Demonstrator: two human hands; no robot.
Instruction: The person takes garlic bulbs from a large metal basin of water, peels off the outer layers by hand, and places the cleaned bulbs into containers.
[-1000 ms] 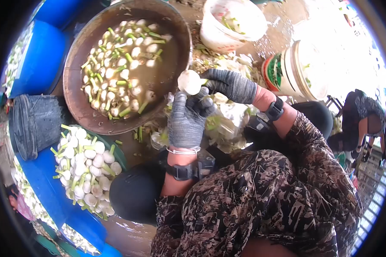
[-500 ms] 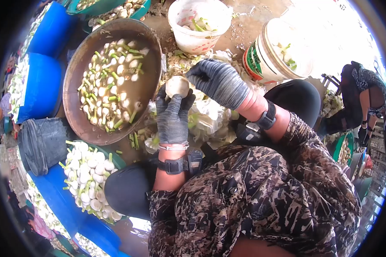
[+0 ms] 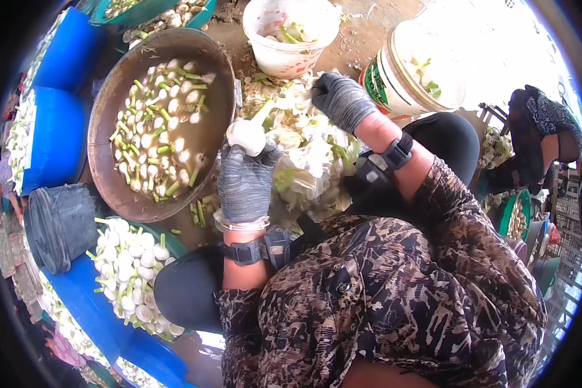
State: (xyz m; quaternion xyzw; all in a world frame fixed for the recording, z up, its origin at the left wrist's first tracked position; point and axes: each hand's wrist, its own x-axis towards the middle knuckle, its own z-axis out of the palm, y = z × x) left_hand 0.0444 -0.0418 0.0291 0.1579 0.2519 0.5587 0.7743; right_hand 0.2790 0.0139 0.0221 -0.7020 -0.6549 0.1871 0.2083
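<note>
My left hand (image 3: 244, 189), in a grey knit glove, grips a white garlic bulb (image 3: 246, 137) from below. Its pale green stem points up and to the right. My right hand (image 3: 344, 102), gloved the same way, is curled closed up and to the right of the bulb, apart from it. Whatever its fingers may hold is hidden. Beneath and between both hands lies a heap of garlic peelings (image 3: 317, 150). Left of my left hand, a wide rusty basin (image 3: 99, 139) holds murky water with many trimmed garlic bulbs (image 3: 154, 139).
Ahead stand a white bucket (image 3: 284, 59) and a larger white bucket (image 3: 394, 45), both with garlic inside. A pile of garlic (image 3: 132, 271) sits by my left knee, near a black bucket (image 3: 61, 226) and blue tubs (image 3: 57, 136). Another person (image 3: 543, 129) is at the right.
The bulb has turned in my left hand, so its stem now shows. My right hand has moved away to the right. The view has shifted slightly.
</note>
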